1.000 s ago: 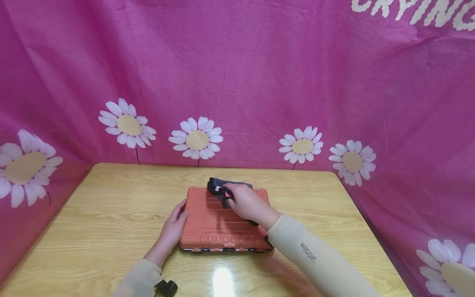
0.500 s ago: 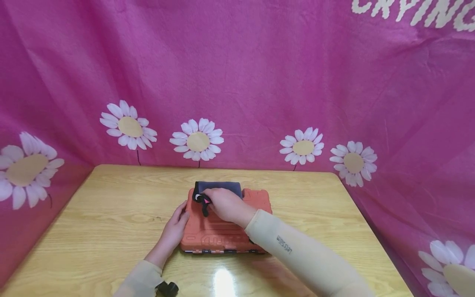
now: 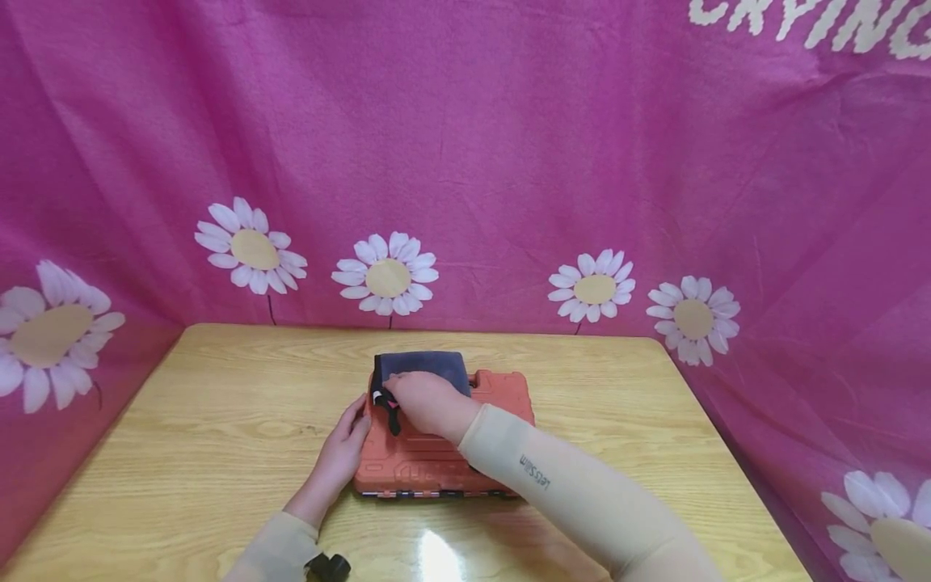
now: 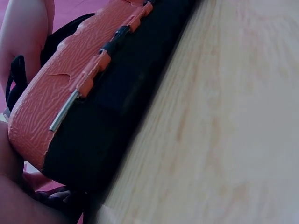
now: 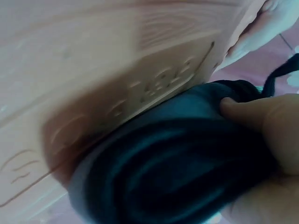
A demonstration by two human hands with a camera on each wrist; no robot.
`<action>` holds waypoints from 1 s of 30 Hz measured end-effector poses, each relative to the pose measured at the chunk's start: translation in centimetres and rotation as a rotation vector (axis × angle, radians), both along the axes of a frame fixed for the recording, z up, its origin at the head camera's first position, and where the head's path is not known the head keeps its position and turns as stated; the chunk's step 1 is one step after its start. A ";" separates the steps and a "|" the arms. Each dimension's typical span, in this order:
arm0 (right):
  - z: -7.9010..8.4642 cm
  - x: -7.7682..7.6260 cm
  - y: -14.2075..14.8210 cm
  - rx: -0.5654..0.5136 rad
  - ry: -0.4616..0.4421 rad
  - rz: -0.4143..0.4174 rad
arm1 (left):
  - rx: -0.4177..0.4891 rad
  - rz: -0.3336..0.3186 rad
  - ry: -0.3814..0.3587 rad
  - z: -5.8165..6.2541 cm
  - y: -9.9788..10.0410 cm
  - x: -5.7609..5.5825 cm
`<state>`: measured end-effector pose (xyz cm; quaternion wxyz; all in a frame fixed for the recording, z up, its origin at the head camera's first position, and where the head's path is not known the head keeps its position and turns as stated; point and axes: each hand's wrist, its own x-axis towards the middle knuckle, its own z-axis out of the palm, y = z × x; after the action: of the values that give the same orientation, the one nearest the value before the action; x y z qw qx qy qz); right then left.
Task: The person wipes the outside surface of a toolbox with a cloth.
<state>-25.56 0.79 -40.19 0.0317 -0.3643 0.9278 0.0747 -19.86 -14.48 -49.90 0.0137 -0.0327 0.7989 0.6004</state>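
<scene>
An orange plastic case (image 3: 505,396) with a black lower half lies flat on the table, its hinged edge towards me. My left hand (image 3: 338,453) holds the case's left side. Over the far left part of the lid, a folded dark blue cloth (image 3: 429,361) with a black edge and a dangling black strap is gripped by my right hand (image 3: 435,406). The right wrist view shows the thumb (image 5: 247,112) pressing on the thick folds of the cloth (image 5: 163,158). Close to the case's corner, the left wrist view shows part of my left hand (image 4: 18,191).
The case stands on a light wooden table (image 3: 218,420). Behind and beside the table hangs a pink curtain (image 3: 473,162) printed with daisies. A small black object (image 3: 329,567) is at my left wrist.
My right hand has carried the dark blue cloth leftward across the case's lid, and more of the cloth now shows. The left hand and the case have stayed in place.
</scene>
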 end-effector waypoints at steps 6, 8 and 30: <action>0.0 1.2 -0.2 0.076 0.011 0.010 | 0.007 -0.004 0.020 0.2 0.1 0.1; 0.0 1.5 -0.1 0.082 0.008 0.007 | 0.009 -0.004 0.022 0.1 0.1 0.1; -0.2 7.8 1.7 0.227 0.133 0.134 | 0.011 0.013 -0.038 0.0 0.2 -0.1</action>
<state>-17.74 2.47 -40.41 0.0060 -0.4139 0.8869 0.2050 -19.93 -14.25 -49.94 0.0254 -0.0494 0.7949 0.6041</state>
